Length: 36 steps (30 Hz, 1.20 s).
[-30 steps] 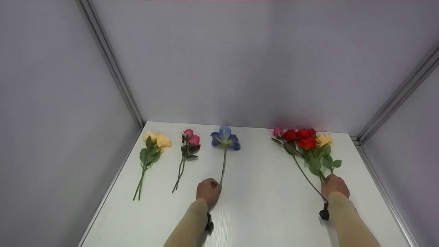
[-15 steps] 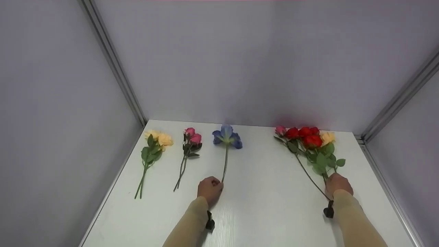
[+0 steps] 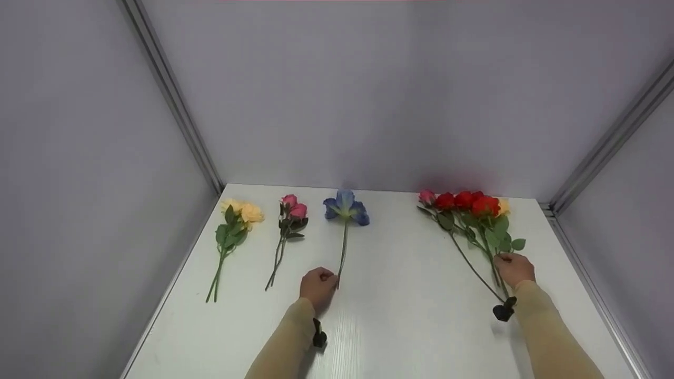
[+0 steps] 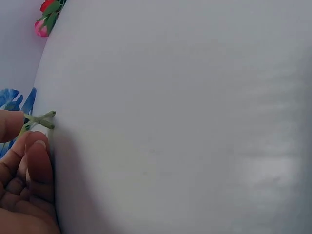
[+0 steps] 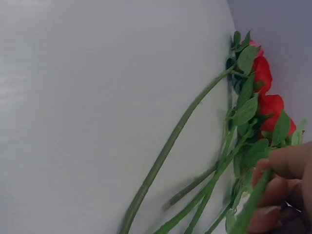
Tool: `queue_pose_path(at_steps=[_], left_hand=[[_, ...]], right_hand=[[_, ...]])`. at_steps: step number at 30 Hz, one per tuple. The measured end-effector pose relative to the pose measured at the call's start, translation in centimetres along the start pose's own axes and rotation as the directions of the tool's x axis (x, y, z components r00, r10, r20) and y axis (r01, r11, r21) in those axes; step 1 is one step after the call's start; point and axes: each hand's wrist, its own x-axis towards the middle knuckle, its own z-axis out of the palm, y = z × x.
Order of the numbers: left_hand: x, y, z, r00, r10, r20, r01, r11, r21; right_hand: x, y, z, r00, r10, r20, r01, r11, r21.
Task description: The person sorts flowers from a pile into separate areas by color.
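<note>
A blue iris (image 3: 346,208) lies mid-table in the head view, its stem pointing toward me. My left hand (image 3: 318,288) pinches it near the stem's lower end; in the left wrist view the stem tips (image 4: 48,120) poke out past the thumb. On the right, my right hand (image 3: 515,268) holds a red rose (image 3: 485,206) by its green stem (image 5: 252,204), between thumb and fingers. The bloom overlaps a yellow flower (image 3: 504,206), which it partly hides. Other red roses (image 3: 454,200) and a pink rose (image 3: 427,197) with a long stem lie just left of it.
Two pink roses (image 3: 295,208) with dark leaves lie left of the iris. Yellow roses (image 3: 250,212) lie farther left, near the table's left edge. Grey panels (image 3: 337,95) enclose the white table (image 3: 400,316) at the back and sides.
My right hand has shifted slightly right and away from me, carrying the red rose right over the yellow flower. The left hand stays at the iris stem, whose tips now show below the fingers.
</note>
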Motion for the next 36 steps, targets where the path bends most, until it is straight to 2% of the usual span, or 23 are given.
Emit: queue_pose_path(at_steps=[2, 4, 6, 7, 10, 13, 16, 18, 20, 24, 29, 32, 36], left_hand=[[0.0, 0.1, -0.4, 1.0, 0.004, 0.006, -0.004, 1.0, -0.024], [0.0, 0.3, -0.7, 1.0, 0.012, 0.003, -0.012, 0.999, -0.038], [-0.3, 0.7, -0.9, 1.0, 0.015, -0.01, -0.015, 0.999, -0.042], [-0.5, 0.9, -1.0, 1.0, 0.017, -0.021, -0.018, 0.999, -0.036], [-1.2, 2.2, -0.9, 0.997, 0.051, -0.065, -0.052, 0.999, -0.007], [-2.1, 4.0, -0.3, 0.986, 0.148, -0.079, -0.146, 0.989, 0.028], [-3.2, 6.0, 1.1, 0.966, 0.255, -0.04, -0.254, 0.967, 0.032], [-4.0, 7.2, 2.3, 0.955, 0.298, 0.001, -0.298, 0.954, 0.022], [-4.8, 8.2, 3.8, 0.949, 0.313, 0.047, -0.314, 0.949, 0.015], [-5.8, 9.6, 6.8, 0.949, 0.28, 0.141, -0.284, 0.959, 0.008], [-6.6, 10.7, 9.7, 0.951, 0.204, 0.234, -0.184, 0.977, -0.105], [-6.9, 11.0, 10.7, 0.952, 0.173, 0.252, -0.135, 0.978, -0.159], [-7.1, 10.9, 11.3, 0.957, 0.147, 0.252, -0.104, 0.979, -0.176]], right_hand=[[0.0, -0.6, 0.1, 0.999, 0.015, 0.03, -0.018, 0.995, 0.1], [0.0, -1.3, 0.2, 0.996, 0.036, 0.078, -0.054, 0.968, 0.244], [-0.2, -1.8, 0.5, 0.991, 0.051, 0.127, -0.098, 0.915, 0.392], [-0.2, -2.2, 0.6, 0.987, 0.058, 0.148, -0.121, 0.878, 0.464], [-0.5, -3.2, 1.0, 0.982, 0.056, 0.179, -0.153, 0.787, 0.598], [-1.0, -4.4, 1.6, 0.984, 0.034, 0.176, -0.142, 0.748, 0.648], [-1.2, -5.7, 2.3, 0.983, 0.007, 0.184, -0.13, 0.735, 0.665], [-1.3, -6.5, 2.9, 0.981, -0.01, 0.193, -0.123, 0.741, 0.661], [-1.5, -7.4, 3.8, 0.979, -0.027, 0.203, -0.115, 0.748, 0.653], [-1.7, -9.0, 6.1, 0.977, -0.061, 0.205, -0.086, 0.766, 0.637], [-1.9, -10.8, 9.1, 0.974, -0.073, 0.213, -0.083, 0.762, 0.642], [-2.1, -11.6, 10.6, 0.971, -0.078, 0.226, -0.088, 0.762, 0.642], [-2.3, -12.5, 11.9, 0.967, -0.083, 0.24, -0.096, 0.754, 0.65]])
